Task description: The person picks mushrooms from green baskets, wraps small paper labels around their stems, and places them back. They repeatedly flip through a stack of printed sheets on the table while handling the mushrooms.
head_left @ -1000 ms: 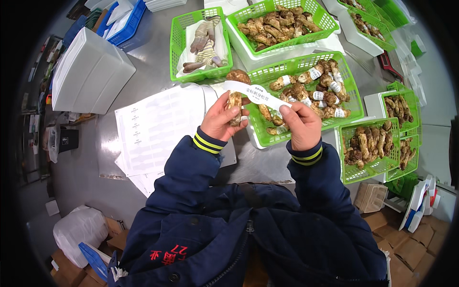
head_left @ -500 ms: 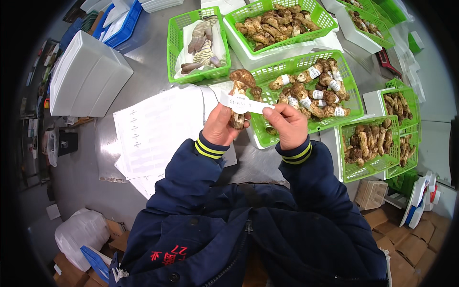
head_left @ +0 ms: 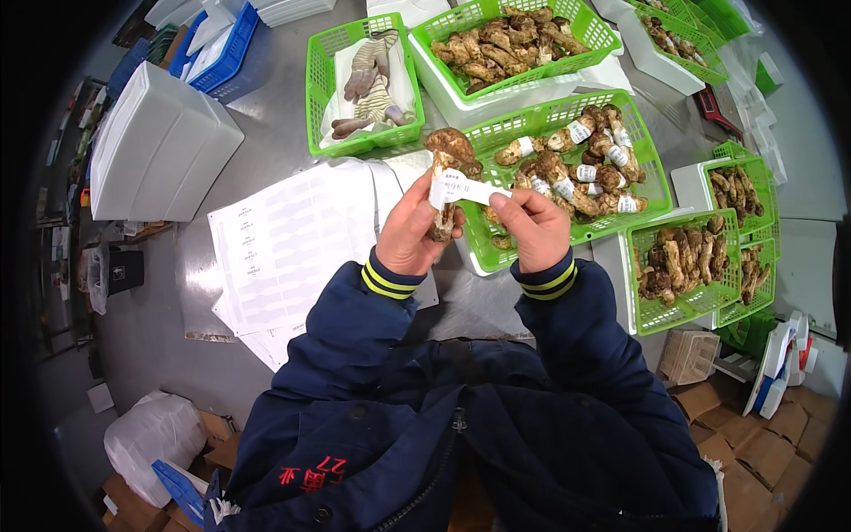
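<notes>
Fingers of the left hand [head_left: 409, 232] are curled tight around the stem of a brown mushroom [head_left: 446, 177], so most of the stem is hidden and only the cap on top and a bit of the bottom end stick out. The right hand [head_left: 530, 227] pinches one end of a white paper label [head_left: 464, 188] between thumb and first finger; its other fingers are folded under the hand, and I cannot see them well. The label's other end lies on the mushroom, so it stretches from one hand to the other. It has tiny print that is too small to make out.

Both hands are up above the near edge of a green basket [head_left: 644, 160] full of mushrooms with white labels [head_left: 581, 168] wrapped on them. The hands and the label cover part of that basket. Just left of the hands lie white paper sheets [head_left: 288, 244] on the grey metal table [head_left: 266, 142]. The left sleeve hides a corner of them.

Farther back, a second green basket [head_left: 355, 40] holds pale mushrooms on white paper, and a third [head_left: 585, 22] is heaped with brown ones. More green baskets on the right bend toward the rim, and some are cut off at the top. A white foam box [head_left: 155, 146] sits at the far left.
</notes>
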Demonstrator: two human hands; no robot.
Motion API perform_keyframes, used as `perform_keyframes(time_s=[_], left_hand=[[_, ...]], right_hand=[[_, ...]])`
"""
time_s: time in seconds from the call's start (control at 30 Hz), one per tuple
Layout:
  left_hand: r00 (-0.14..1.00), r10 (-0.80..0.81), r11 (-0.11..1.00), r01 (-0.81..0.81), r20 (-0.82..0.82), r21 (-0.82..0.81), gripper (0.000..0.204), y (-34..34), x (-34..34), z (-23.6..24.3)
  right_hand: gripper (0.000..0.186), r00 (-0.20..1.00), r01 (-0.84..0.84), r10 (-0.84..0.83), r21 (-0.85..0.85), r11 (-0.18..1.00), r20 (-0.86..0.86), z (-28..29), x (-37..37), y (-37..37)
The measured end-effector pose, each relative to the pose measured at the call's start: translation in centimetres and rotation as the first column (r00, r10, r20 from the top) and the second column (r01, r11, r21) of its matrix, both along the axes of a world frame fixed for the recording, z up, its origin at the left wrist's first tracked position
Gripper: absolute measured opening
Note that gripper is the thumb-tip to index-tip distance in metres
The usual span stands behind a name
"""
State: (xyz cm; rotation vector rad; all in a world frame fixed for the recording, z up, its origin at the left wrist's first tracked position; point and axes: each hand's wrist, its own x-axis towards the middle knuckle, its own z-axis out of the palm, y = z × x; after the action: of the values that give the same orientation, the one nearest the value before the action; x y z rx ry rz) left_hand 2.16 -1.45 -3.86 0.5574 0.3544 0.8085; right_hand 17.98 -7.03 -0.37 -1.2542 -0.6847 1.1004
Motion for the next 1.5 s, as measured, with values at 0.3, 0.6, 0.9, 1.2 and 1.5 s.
perform_keyframes(time_s=[0.3,0.6,0.9,1.2,1.5], left_hand=[[0.997,0.003,0.993,0.006,0.078,-0.12,0.062,0.1,0.5,0.3],[0.997,0.053,0.991,-0.059,-0.051,-0.121,0.044,-0.4,0.3,0.2],[0.998,0.041,0.995,-0.037,0.039,-0.092,0.038,-1.0,0.1,0.9],[0.986,0.092,0.992,-0.103,-0.136,-0.072,0.046,-0.8,0.5,2.0],[0.99,0.118,0.989,-0.125,-0.078,-0.081,0.033,-0.8,0.5,2.6]], right_hand=[[0.01,0.999,0.017,-0.015,0.057,0.998,-0.041,0.7,0.3,-0.3],[0.009,0.991,-0.045,0.061,0.13,0.99,-0.122,2.1,0.4,-0.8],[0.008,0.995,-0.08,0.084,0.08,0.994,-0.047,0.9,0.3,-1.0],[0.009,0.997,-0.049,0.05,0.009,0.999,-0.051,0.2,0.0,-0.5],[0.01,0.996,-0.053,0.052,-0.011,0.999,-0.066,0.4,-0.3,-0.2]])
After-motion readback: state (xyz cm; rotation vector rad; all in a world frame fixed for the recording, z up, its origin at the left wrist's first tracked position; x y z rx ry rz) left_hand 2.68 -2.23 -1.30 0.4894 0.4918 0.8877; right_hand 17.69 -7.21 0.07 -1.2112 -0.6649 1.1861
